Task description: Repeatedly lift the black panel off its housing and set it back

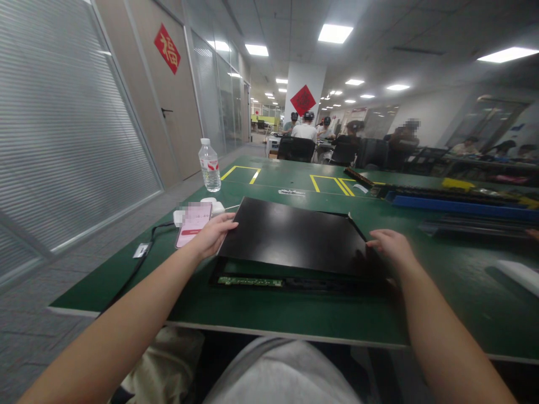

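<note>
A glossy black display panel [290, 233] is held tilted above a thin black frame [324, 284] on the green table. Along the frame's near side a narrow green circuit board [250, 281] shows. My left hand [215, 234] grips the panel's left edge, thumb on top and fingers underneath. At the opposite edge, the closed fingertips of my right hand [389, 247] pinch the panel's right side; the exact contact is dark and partly hidden. The panel covers most of the frame's middle.
Left of the panel lie a phone [194, 227] and a black cable [143, 261]; a water bottle [209, 166] stands behind them. Blue and black strips [458, 203] lie at right, near a white object [520, 276]. Another person's fingers [534, 233] show at the right edge.
</note>
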Available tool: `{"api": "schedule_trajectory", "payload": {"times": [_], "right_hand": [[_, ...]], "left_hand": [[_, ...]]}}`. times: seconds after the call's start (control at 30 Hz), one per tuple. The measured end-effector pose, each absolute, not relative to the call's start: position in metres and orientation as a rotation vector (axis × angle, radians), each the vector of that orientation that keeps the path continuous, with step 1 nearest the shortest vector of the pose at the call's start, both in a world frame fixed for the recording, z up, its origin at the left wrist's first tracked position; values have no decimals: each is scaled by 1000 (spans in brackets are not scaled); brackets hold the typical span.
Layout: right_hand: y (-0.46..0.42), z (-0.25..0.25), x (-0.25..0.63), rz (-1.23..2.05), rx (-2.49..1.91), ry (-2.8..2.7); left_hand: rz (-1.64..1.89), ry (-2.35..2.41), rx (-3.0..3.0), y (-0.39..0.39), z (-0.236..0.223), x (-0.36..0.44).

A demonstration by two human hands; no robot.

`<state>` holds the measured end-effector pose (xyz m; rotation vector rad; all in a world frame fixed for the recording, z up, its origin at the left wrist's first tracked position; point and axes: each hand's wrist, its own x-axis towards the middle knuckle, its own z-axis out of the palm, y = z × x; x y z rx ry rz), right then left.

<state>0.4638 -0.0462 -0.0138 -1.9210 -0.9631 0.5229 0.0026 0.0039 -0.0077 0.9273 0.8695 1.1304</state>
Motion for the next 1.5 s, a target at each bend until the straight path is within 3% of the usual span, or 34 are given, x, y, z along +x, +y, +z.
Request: {"api": "schedule_trajectory", "payload": {"times": [0.83, 1.5], "right_hand": [[-44, -16, 463, 214, -2256, -1280], [-42, -20, 466, 142, -2245, -1337]], "left_hand": [[1083, 920, 942, 3, -9, 8], [1028, 939, 1001, 0, -9, 10]]}}
